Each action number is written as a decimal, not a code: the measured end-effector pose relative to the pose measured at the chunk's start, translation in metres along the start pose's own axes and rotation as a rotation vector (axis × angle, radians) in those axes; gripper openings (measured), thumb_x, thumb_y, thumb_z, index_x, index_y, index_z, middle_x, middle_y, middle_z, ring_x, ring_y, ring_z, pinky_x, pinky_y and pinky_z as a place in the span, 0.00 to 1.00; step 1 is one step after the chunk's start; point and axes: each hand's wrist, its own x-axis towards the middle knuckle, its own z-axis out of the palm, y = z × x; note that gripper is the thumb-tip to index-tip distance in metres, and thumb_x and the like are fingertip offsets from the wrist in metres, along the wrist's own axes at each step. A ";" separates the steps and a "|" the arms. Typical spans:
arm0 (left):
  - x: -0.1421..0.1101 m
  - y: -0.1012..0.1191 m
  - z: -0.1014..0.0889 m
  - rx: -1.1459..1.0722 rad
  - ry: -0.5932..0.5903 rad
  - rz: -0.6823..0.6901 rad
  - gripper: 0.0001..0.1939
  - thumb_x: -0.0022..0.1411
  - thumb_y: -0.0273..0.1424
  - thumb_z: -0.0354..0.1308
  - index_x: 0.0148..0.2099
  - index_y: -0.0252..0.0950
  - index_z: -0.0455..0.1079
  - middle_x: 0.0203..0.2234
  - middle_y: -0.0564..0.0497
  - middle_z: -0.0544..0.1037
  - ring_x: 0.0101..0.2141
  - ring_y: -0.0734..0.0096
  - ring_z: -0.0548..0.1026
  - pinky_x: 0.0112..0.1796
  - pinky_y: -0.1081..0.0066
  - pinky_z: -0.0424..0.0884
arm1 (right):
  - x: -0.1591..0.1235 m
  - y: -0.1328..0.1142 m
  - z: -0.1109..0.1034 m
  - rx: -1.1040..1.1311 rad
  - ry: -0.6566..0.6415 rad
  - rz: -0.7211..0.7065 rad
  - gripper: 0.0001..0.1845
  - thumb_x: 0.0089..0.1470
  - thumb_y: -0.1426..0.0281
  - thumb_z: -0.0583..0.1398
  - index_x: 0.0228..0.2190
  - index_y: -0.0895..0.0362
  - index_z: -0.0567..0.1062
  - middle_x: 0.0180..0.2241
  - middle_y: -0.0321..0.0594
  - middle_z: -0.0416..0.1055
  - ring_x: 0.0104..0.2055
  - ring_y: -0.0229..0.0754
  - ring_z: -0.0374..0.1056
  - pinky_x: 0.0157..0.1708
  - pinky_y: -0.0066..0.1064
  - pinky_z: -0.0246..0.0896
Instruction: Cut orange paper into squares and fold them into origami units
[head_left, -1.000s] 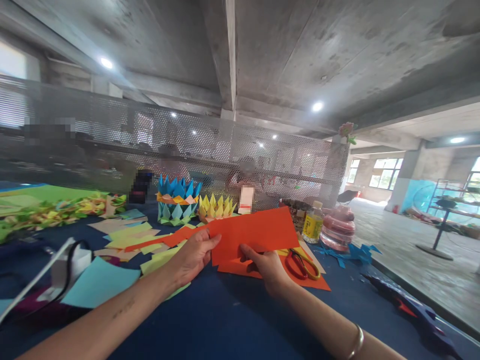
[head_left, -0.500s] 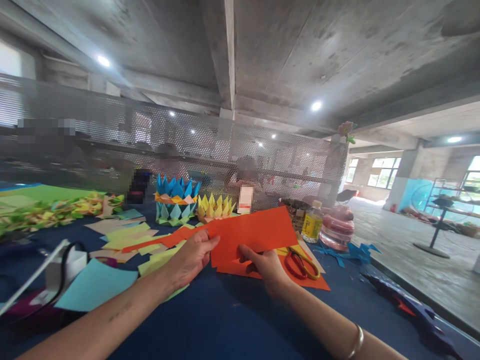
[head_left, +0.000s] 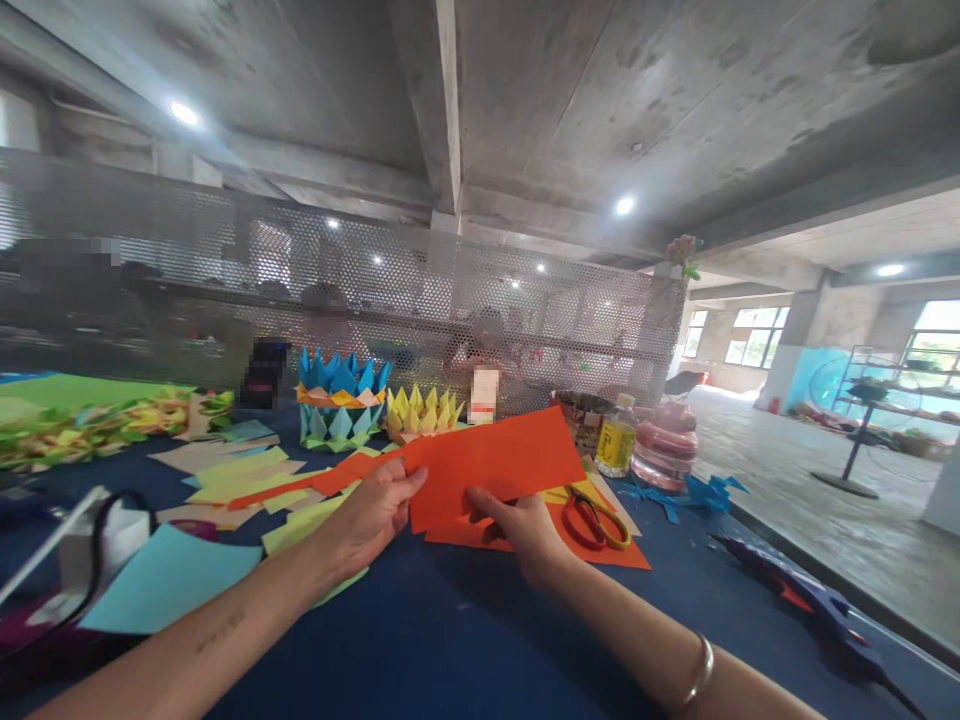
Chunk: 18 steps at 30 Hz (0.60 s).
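Note:
An orange sheet of paper (head_left: pixel 495 455) is held up over the table between my two hands. My left hand (head_left: pixel 375 510) is closed on its left edge, thumb on top. My right hand (head_left: pixel 529 535) pinches the lower edge, its thumb on the near face and most of its fingers hidden behind. Another orange sheet (head_left: pixel 626 555) lies flat beneath, partly covered. On it, just right of my right hand, rest scissors (head_left: pixel 600 525) with red and yellow handles. A narrow orange strip (head_left: pixel 277 492) stretches out left of my left hand.
Behind stand a blue-and-green folded-paper ring (head_left: pixel 341 400) and a yellow one (head_left: pixel 424 410). A bottle (head_left: pixel 616 440) and a pink container (head_left: pixel 666 450) are at right, near a glue gun (head_left: pixel 810 605). Light blue paper (head_left: pixel 176 575) and folded paper pieces (head_left: pixel 112 425) lie left.
The whole view has shifted slightly, so things sit a little further left. Both hands keep the same hold on the orange sheet.

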 end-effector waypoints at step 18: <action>0.004 -0.007 -0.018 0.498 -0.133 -0.002 0.19 0.48 0.44 0.69 0.32 0.32 0.76 0.24 0.47 0.82 0.25 0.63 0.79 0.29 0.70 0.74 | 0.000 0.004 0.001 -0.104 -0.079 0.006 0.21 0.40 0.53 0.67 0.25 0.59 0.74 0.23 0.37 0.71 0.26 0.38 0.68 0.21 0.26 0.61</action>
